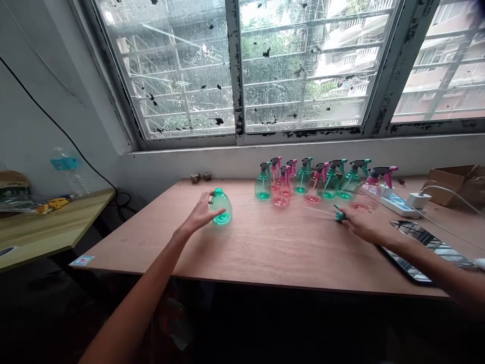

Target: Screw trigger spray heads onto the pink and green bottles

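A see-through green bottle (223, 203) with an uncovered screw neck stands upright on the wooden table. My left hand (199, 213) is curled around its left side, thumb across the front and fingers at the back. Over to the right, my right hand (359, 223) grips a green spray head (340, 216) near the tabletop. Its thin clear tube points left. Just behind that hand stands a pink spray bottle (367, 194) with a dark and pink trigger head. The palm side of my right hand is hidden.
Several green and pink spray bottles (281, 192) stand grouped along the back of the table (257, 247). A tablet (428, 247), a white power strip (399, 203) with cables and a cardboard box (450, 184) lie at right. Two small brown blocks (195, 178) sit at the back left.
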Motion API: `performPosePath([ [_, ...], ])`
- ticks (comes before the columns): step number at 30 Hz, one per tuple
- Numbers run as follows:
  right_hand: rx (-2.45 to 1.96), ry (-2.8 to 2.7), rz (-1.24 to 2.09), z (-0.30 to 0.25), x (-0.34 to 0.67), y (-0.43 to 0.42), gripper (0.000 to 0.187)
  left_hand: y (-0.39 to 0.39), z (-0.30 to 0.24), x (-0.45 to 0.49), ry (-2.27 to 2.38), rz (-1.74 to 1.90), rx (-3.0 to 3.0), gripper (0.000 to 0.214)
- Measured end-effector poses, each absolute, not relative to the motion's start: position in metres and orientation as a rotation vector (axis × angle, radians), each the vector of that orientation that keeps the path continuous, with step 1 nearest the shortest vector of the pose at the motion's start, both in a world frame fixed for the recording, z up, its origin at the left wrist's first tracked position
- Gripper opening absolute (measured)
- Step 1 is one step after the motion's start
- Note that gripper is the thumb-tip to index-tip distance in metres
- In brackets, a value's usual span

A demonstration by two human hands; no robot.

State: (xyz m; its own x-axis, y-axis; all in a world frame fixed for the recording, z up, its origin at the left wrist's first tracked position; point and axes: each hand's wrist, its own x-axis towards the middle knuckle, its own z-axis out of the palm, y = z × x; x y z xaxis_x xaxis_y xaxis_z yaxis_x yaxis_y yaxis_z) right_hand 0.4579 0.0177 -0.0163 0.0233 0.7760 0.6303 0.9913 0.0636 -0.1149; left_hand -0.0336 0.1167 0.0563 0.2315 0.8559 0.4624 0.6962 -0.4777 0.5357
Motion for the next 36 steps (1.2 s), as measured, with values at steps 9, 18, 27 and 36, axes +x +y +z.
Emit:
performPosePath([
  [9, -1.726, -2.06, -0.372, -0.056, 0.366, -0.025, 0.051, 0.014, -0.018, 0.012, 1.374, 1.284, 2.253, 0.084],
  [18, -1.541, -1.983, -0.392, -0.052, 0.34, -0.043, 0.033, 0.003, -0.01, 0.009, 1.217, 1.271, 2.189, 0.085],
  [27, -1.529, -1.845, -0.396, -0.054, 0.343, -0.046, 0.037, -0.008, -0.002, 0.008, 1.125, 1.243, 2.307, 0.076],
  [36, -1.687, -1.757, -0.507, -0.06, 0.344, -0.046, 0.06, -0.015, 0.006, 0.006, 0.995, 1.244, 2.298, 0.075],
])
